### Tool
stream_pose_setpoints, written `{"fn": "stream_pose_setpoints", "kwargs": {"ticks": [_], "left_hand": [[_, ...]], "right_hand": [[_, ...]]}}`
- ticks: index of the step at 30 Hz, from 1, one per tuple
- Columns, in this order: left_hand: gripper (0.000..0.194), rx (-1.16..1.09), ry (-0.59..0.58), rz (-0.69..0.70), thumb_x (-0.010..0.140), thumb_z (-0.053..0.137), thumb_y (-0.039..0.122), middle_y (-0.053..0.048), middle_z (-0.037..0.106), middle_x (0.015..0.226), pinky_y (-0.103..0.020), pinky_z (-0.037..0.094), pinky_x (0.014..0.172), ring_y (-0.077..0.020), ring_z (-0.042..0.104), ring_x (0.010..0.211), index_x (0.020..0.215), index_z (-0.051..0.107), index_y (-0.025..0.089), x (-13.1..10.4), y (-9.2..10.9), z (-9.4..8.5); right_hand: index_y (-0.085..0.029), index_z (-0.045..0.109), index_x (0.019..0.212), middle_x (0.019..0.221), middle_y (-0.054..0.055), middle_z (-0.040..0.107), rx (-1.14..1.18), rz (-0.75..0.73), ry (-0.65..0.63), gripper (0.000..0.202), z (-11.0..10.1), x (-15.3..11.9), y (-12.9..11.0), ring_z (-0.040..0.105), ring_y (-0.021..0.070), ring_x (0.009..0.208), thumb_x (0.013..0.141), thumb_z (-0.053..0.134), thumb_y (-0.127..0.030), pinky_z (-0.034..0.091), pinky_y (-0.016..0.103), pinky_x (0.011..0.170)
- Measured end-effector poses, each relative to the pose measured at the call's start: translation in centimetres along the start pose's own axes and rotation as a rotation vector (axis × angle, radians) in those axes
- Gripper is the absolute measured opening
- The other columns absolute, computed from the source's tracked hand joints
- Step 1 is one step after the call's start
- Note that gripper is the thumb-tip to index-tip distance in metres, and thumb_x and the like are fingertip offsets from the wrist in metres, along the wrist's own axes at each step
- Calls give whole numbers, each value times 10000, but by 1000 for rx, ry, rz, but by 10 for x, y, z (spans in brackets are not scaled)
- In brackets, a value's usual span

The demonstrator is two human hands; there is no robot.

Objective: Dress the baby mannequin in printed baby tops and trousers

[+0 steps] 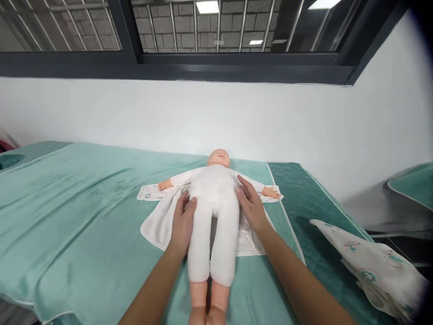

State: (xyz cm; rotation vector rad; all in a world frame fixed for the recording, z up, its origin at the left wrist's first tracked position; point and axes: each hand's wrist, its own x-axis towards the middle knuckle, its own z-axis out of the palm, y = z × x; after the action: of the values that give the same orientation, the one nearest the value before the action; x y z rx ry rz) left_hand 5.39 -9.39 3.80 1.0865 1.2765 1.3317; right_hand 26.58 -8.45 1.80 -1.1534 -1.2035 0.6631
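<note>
A baby doll [214, 192] with a white cloth body lies on its back, head toward the wall, arms spread and bare feet toward me. Beneath it an open white garment [157, 225] is spread, its printed sleeves [149, 192] showing under the doll's hands. My left hand [183, 221] rests against the doll's left-side hip as I see it, fingers slightly apart, holding nothing. On the opposite side my right hand [250, 205] lies along the doll's waist, its fingers apart and nothing in them.
A green padded cover [101, 216] lies under everything. At the right, a folded printed cloth [379, 266] sits on a darker green cover [324, 243]. Behind stands a white wall [169, 113] below a dark-framed window [237, 72]. Another green cloth edge [414, 185] is at far right.
</note>
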Motion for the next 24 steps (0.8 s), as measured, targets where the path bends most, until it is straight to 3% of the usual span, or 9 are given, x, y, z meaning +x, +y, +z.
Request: {"fn": "stream_pose_setpoints", "kwargs": {"ticks": [2,4,7,12,16,20,22,24], "left_hand": [[570,23,22,52,862,630,515,-85,502,1484,-423,449,1102,-288,512,1331,1365,532,264,2,1,1],[542,38,-14,89,864,622,521,-62,498,1492,-412,430,1127,-284,473,1371,1349,562,285,4,3,2],[483,55,-72,92,862,603,550,-46,546,1449,-391,416,1137,-283,463,1381,1284,629,316,7,7,3],[537,70,-216,39,878,541,598,-90,661,1300,-467,446,1083,-327,576,1247,1262,648,239,9,9,1],[512,92,-222,-1,874,545,608,-100,688,1243,-453,479,1021,-338,610,1179,1194,688,234,9,8,-1],[504,38,-196,47,883,559,570,-74,609,1377,-430,421,1096,-299,528,1303,1265,641,252,12,4,0],[529,26,-138,86,875,585,548,-44,505,1490,-424,346,1159,-274,433,1397,1334,587,285,16,3,1],[534,43,-131,103,873,598,537,-16,450,1533,-423,284,1195,-261,375,1438,1358,564,317,22,4,2]], "right_hand": [[-258,632,1239,1313,62,624,-84,-64,109,361,-2,0,3,573,232,1204,926,570,-429,454,421,1049],[-233,684,1107,1182,67,676,-163,-140,124,267,-2,1,5,611,226,1103,934,551,-388,478,402,992],[-220,692,1088,1160,65,684,-204,-185,60,273,2,0,2,607,218,1109,962,501,-370,437,386,1033],[-246,671,1146,1184,57,682,-220,-123,-71,385,9,-5,-8,598,239,1104,1010,374,-450,423,384,1013],[-244,680,1070,1096,60,693,-258,-60,-140,396,11,-2,-9,601,256,1031,987,403,-514,438,402,963],[-221,641,1160,1228,89,624,-247,-55,-83,413,11,-2,-3,545,249,1170,961,450,-529,383,421,1078],[-220,576,1290,1397,98,526,-219,-50,-19,483,11,-5,-2,449,243,1323,941,486,-542,299,423,1166],[-250,468,1426,1537,66,403,-162,12,-40,582,11,-8,-2,334,226,1434,935,496,-561,221,418,1218]]}}
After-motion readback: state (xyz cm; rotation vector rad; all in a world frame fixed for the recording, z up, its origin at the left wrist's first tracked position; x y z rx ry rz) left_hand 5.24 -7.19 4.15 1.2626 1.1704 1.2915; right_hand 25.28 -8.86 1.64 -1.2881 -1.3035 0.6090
